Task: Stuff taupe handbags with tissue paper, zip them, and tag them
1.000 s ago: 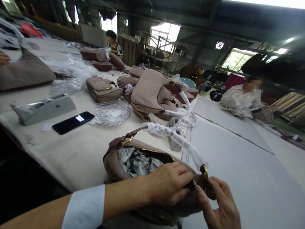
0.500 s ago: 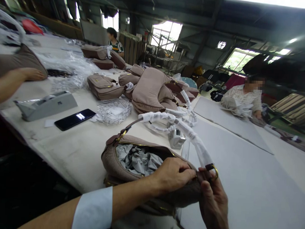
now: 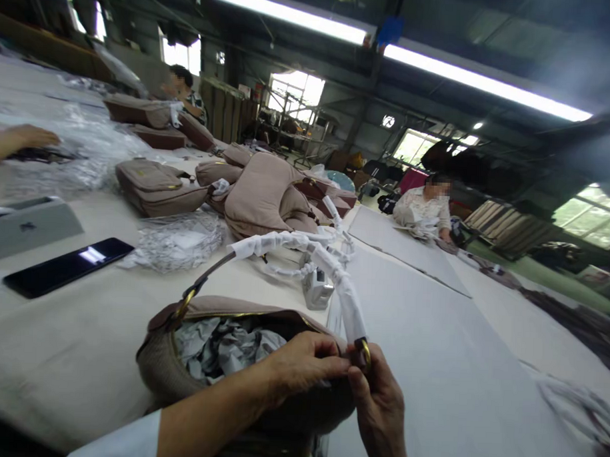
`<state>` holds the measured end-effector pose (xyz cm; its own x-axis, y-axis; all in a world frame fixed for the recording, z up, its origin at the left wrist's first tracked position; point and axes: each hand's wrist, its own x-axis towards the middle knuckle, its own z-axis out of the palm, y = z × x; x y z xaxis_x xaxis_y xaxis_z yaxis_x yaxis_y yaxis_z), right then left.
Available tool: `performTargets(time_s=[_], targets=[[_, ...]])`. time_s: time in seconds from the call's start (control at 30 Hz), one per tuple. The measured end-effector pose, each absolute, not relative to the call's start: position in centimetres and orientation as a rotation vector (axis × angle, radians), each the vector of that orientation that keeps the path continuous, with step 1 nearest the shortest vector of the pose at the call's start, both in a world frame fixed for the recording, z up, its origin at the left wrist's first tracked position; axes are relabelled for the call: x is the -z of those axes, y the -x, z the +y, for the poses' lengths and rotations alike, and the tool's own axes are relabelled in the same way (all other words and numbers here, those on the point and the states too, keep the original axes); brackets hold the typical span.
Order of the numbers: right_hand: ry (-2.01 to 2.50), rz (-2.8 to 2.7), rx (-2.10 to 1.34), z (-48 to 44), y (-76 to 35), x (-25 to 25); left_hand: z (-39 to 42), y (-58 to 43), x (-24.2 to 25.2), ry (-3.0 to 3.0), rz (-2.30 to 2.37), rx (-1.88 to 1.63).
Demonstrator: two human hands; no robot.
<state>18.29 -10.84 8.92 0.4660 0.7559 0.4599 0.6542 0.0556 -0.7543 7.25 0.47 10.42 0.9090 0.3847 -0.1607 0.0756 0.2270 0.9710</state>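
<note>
A taupe handbag (image 3: pixel 153 353) stands in front of me with its zipped top open, and crumpled grey paper (image 3: pixel 223 349) fills it. Its handle (image 3: pixel 340 283), wrapped in white, arches above the opening. My left hand (image 3: pixel 303 365) reaches across the bag, thumb and fingers closed on its right end; the small part in the pinch is hidden. With closed fingers my right hand (image 3: pixel 382 398) grips the same end from outside, at the tab under the gold ring (image 3: pixel 364 355). The fingertips of both hands nearly meet.
Several taupe bags (image 3: pixel 259 193) are heaped beyond, beside clear plastic wrap (image 3: pixel 179 241). A phone (image 3: pixel 68 267) and a grey tape dispenser (image 3: pixel 32 225) lie left. A co-worker's hand (image 3: pixel 31 137) shows far left. White board (image 3: pixel 406 339) covers the table's right; two people sit farther back.
The view has swung right and up, so the handbag and table items sit farther left. Both hands stay at the bag's right end. The co-worker's hand no longer rests on a bag in view.
</note>
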Motion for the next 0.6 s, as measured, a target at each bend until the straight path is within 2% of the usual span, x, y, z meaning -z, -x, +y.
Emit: performTargets(time_s=[0.17, 0.33, 0.47, 0.6], targets=[[1.625, -1.320, -0.262, -10.6, -20.0, -8.6, 0.1, -7.3, -11.9, -1.749, 0.498, -0.404], [1.596, -1.360, -0.226, -10.7, -20.0, -8.8, -0.2, -7.0, -11.9, -1.412, 0.541, -0.131], [1.551, -1.440, -0.208, -10.7, -19.6, -8.5, -0.8, -6.9, -10.7, -1.240, 0.601, -0.249], [1.565, -1.349, -0.055, -10.6, -19.2, -7.5, -1.3, -6.5, -10.1, -1.435, 0.535, -0.429]])
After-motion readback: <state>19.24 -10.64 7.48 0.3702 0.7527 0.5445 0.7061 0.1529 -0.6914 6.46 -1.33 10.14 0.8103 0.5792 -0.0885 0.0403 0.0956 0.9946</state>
